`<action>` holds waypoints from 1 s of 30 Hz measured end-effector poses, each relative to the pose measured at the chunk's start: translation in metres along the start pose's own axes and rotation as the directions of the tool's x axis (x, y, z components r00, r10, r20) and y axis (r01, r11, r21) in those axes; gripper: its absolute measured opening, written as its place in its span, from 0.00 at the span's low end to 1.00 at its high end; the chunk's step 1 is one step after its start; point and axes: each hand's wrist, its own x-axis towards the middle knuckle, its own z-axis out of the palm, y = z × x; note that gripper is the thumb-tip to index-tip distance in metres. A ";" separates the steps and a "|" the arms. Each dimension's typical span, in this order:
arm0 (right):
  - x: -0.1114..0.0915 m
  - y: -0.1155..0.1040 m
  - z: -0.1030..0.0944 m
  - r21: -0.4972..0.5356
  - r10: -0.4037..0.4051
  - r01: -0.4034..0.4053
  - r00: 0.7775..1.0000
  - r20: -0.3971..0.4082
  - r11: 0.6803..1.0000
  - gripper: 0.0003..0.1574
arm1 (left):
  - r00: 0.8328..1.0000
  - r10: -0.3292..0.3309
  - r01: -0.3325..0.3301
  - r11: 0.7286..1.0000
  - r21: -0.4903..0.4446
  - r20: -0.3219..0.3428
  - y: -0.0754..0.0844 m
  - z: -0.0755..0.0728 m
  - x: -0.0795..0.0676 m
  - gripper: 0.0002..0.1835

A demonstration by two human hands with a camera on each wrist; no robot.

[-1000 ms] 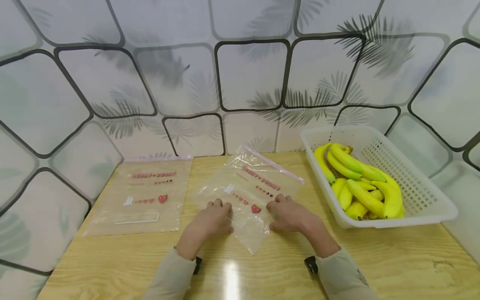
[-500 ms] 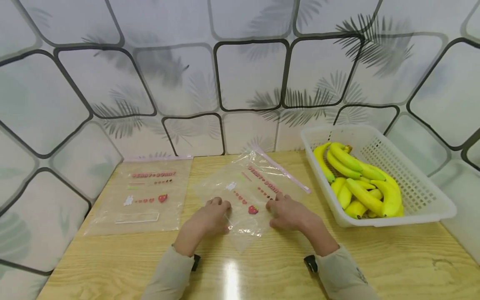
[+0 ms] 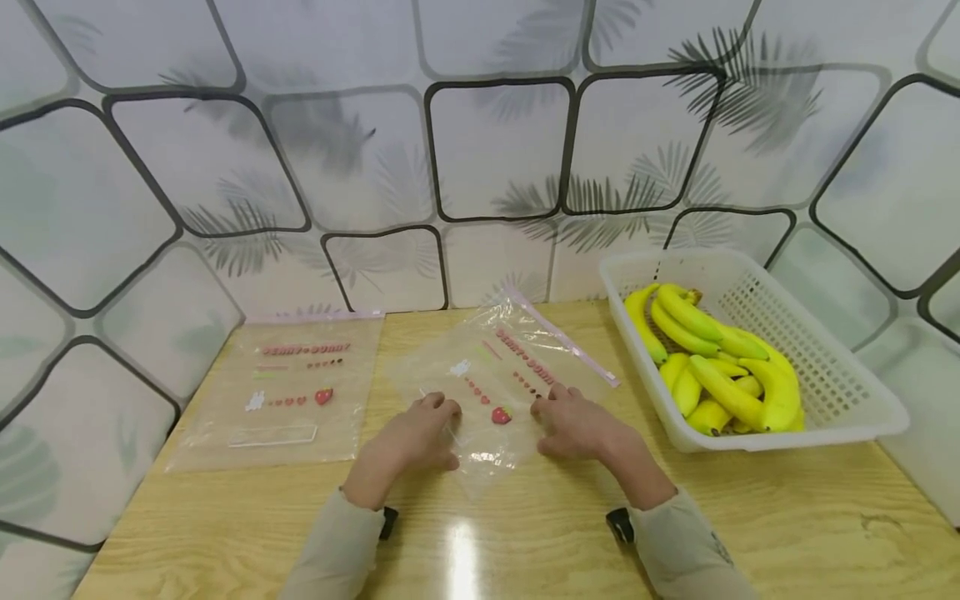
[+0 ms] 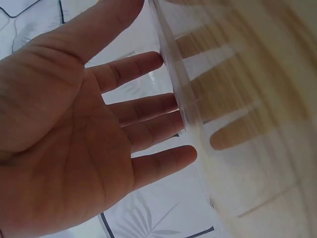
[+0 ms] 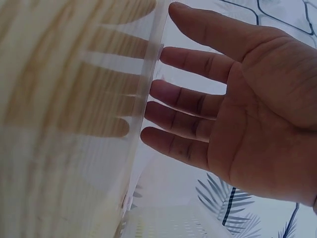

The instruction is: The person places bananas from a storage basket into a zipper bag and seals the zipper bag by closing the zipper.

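A clear zip bag [image 3: 480, 367] with a pink zip strip and red "Berry Bunny" print lies turned at an angle on the wooden table. My left hand [image 3: 416, 433] rests its fingertips on the bag's left part, and my right hand [image 3: 577, 425] touches its right part. In the left wrist view the fingers [image 4: 153, 109] are straight and spread, tips right at the plastic. The right wrist view shows the same for the right hand's fingers [image 5: 183, 91]. Nothing is gripped in either palm.
Another printed zip bag [image 3: 277, 425] lies flat and square at the left. A white plastic basket [image 3: 847, 392] holding several yellow bananas [image 3: 727, 392] stands at the right. A patterned wall covering [image 3: 495, 150] rises behind the table and on both sides.
The middle bag has turned a little clockwise, its zip strip's near end shifting right and its front corner shifting left. Both hands have stayed nearly in place on it.
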 end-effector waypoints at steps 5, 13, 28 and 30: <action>0.001 0.000 0.000 0.014 -0.022 0.022 1.000 0.007 1.000 0.24 | 0.999 -0.041 0.041 0.999 0.002 -0.003 -0.002 -0.003 -0.001 0.29; 0.000 0.000 -0.002 0.008 -0.044 0.045 0.999 -0.011 0.999 0.20 | 0.998 -0.041 0.039 0.999 0.031 0.055 0.004 -0.008 -0.006 0.36; 0.001 -0.003 0.000 -0.047 0.041 -0.041 0.999 -0.002 0.998 0.24 | 0.999 -0.036 0.035 0.999 0.041 0.026 0.001 -0.007 -0.004 0.38; 0.001 -0.003 -0.001 -0.043 0.031 -0.031 1.000 -0.004 0.999 0.23 | 0.999 -0.037 0.036 0.999 0.040 0.026 0.001 -0.008 -0.004 0.38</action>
